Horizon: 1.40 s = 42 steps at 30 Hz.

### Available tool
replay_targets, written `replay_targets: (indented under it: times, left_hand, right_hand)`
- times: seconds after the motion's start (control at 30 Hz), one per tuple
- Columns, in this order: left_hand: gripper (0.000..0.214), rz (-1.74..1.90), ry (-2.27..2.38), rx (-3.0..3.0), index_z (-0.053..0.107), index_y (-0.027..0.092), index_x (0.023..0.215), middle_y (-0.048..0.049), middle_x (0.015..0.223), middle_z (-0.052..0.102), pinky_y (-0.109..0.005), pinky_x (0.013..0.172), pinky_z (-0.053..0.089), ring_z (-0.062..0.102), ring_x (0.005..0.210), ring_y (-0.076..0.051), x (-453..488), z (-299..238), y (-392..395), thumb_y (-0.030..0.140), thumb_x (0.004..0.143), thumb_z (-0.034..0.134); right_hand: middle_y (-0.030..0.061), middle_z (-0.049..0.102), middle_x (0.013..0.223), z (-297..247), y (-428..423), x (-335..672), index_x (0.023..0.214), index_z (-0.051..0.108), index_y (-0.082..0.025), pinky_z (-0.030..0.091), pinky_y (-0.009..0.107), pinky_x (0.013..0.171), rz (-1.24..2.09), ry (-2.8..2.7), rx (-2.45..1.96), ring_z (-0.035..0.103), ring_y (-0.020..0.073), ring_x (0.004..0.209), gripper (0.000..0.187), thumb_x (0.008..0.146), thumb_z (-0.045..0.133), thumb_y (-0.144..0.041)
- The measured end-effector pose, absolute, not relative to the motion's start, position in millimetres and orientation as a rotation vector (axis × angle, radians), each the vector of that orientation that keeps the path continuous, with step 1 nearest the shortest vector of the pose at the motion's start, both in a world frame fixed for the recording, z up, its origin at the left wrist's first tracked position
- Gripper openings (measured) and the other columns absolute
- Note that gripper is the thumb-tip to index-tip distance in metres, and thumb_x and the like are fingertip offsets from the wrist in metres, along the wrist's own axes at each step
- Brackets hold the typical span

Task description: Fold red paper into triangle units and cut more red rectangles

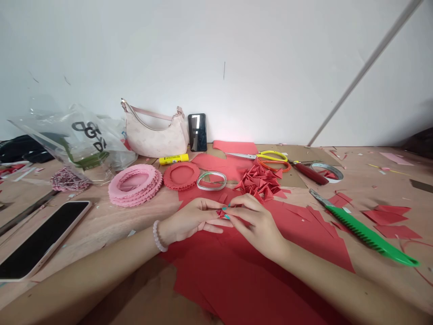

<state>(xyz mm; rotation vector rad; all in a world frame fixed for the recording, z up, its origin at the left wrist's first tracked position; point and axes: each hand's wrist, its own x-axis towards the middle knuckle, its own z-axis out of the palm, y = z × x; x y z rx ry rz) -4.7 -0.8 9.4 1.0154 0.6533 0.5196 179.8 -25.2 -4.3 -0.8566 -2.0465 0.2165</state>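
Both hands meet over large red paper sheets (257, 280). A small folded red paper piece (220, 213) is pinched between them, mostly covered by fingers. My left hand (189, 220), with a beaded bracelet at the wrist, grips it from the left. From the right, my right hand (257, 225) holds it with thumb and fingertips, nails painted turquoise. Just behind the right hand lies a heap of folded red paper triangles (260, 180). Left of that heap is a roll of tape (211, 181), beside a red scalloped paper ring (181, 175).
Pink scalloped rings (135, 185) are stacked at left, near a phone (43, 239) and a plastic bag (84, 144). Behind stand a handbag (155, 135), a glue stick (173, 159) and an upright phone (197, 132). Scissors (270, 157) and a green-handled knife (368, 230) lie right.
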Motion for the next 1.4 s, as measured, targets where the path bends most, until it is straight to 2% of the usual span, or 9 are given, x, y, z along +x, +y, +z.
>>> replay_targets:
  times: [0.23, 0.47, 0.6, 0.73, 0.8, 0.93, 1.07, 1.3, 1.4]
  left_hand:
    - [0.029, 0.428, 0.678, 1.136, 0.064, 0.016, 0.1, -0.0092, 0.108, 0.062, -0.034, 0.092, 0.042, 0.058, 0.101, -0.021, -4, 12, 1, 0.026, 0.073, 0.065]
    - [0.025, 0.458, 0.716, 1.099, 0.066, 0.015, 0.091, -0.0069, 0.1, 0.064, -0.034, 0.089, 0.044, 0.062, 0.092, -0.02, -4, 12, 0, 0.028, 0.07, 0.066]
    - [0.025, 0.443, 0.709, 1.357, 0.064, 0.015, 0.094, -0.0056, 0.097, 0.064, -0.032, 0.086, 0.044, 0.06, 0.092, -0.019, 0, 11, -3, 0.031, 0.076, 0.059]
    - [0.028, 0.593, 0.839, 1.666, 0.053, 0.016, 0.107, -0.0034, 0.087, 0.066, -0.024, 0.071, 0.045, 0.06, 0.076, -0.014, 3, 7, -8, 0.027, 0.082, 0.05]
    - [0.031, 0.633, 0.943, 1.785, 0.046, 0.017, 0.112, -0.0018, 0.079, 0.066, -0.022, 0.061, 0.043, 0.056, 0.065, -0.012, 3, 6, -10, 0.025, 0.082, 0.048]
    - [0.018, 0.646, 0.942, 2.017, 0.057, 0.017, 0.092, -0.0005, 0.078, 0.064, -0.019, 0.059, 0.039, 0.054, 0.065, -0.011, 2, 12, -13, 0.019, 0.082, 0.042]
    - [0.024, 0.651, 0.993, 2.261, 0.063, 0.018, 0.08, 0.0011, 0.07, 0.062, -0.019, 0.055, 0.036, 0.052, 0.059, -0.01, 2, 17, -15, 0.018, 0.084, 0.039]
    - [0.026, 0.731, 0.985, 2.182, 0.061, 0.018, 0.08, -0.0001, 0.077, 0.067, -0.019, 0.064, 0.043, 0.06, 0.071, -0.012, -1, 18, -16, 0.019, 0.086, 0.037]
    - [0.023, 0.763, 1.02, 2.184, 0.059, 0.018, 0.092, -0.0013, 0.085, 0.066, -0.021, 0.069, 0.044, 0.06, 0.077, -0.013, -2, 16, -14, 0.021, 0.086, 0.037]
  right_hand:
    - [0.0065, 0.056, 0.086, -6, -20, 186, 0.088, 0.065, -0.02, 0.048, 0.03, 0.067, 0.308, -2.146, -0.825, 0.053, 0.0169, 0.08, 0.018, 0.083, 0.05, -0.013]
    - [0.0078, 0.056, 0.089, -4, -19, 191, 0.086, 0.064, -0.02, 0.047, 0.032, 0.071, 0.313, -2.288, -0.786, 0.052, 0.0181, 0.083, 0.018, 0.084, 0.047, -0.016]
    - [0.0058, 0.054, 0.089, -3, -18, 191, 0.091, 0.057, -0.02, 0.047, 0.029, 0.07, 0.483, -2.184, -0.864, 0.054, 0.016, 0.081, 0.014, 0.083, 0.047, -0.015]
    - [0.0007, 0.053, 0.075, -3, -17, 190, 0.083, 0.049, -0.02, 0.044, 0.024, 0.059, 0.566, -2.106, -1.055, 0.052, 0.013, 0.066, 0.003, 0.082, 0.048, -0.018]
    - [0.0007, 0.055, 0.073, -3, -17, 191, 0.079, 0.05, -0.02, 0.043, 0.024, 0.058, 0.542, -2.194, -1.059, 0.052, 0.0131, 0.065, 0.007, 0.084, 0.045, -0.018]
    - [0.0021, 0.056, 0.071, -4, -18, 192, 0.076, 0.053, -0.019, 0.042, 0.024, 0.058, 0.43, -2.282, -1.015, 0.053, 0.0138, 0.064, 0.015, 0.086, 0.042, -0.021]
    - [0.0013, 0.056, 0.063, -4, -19, 192, 0.069, 0.054, -0.018, 0.04, 0.022, 0.052, 0.445, -2.274, -1.006, 0.051, 0.0125, 0.056, 0.021, 0.087, 0.043, -0.024]
    - [0.0014, 0.061, 0.065, 3, -20, 191, 0.07, 0.058, -0.018, 0.042, 0.022, 0.055, 0.556, -2.195, -1.013, 0.055, 0.0122, 0.059, 0.023, 0.087, 0.042, -0.023]
    - [0.0006, 0.058, 0.06, 6, -17, 194, 0.063, 0.055, -0.018, 0.041, 0.022, 0.054, 0.52, -2.189, -1.061, 0.053, 0.0125, 0.055, 0.027, 0.085, 0.04, -0.019]
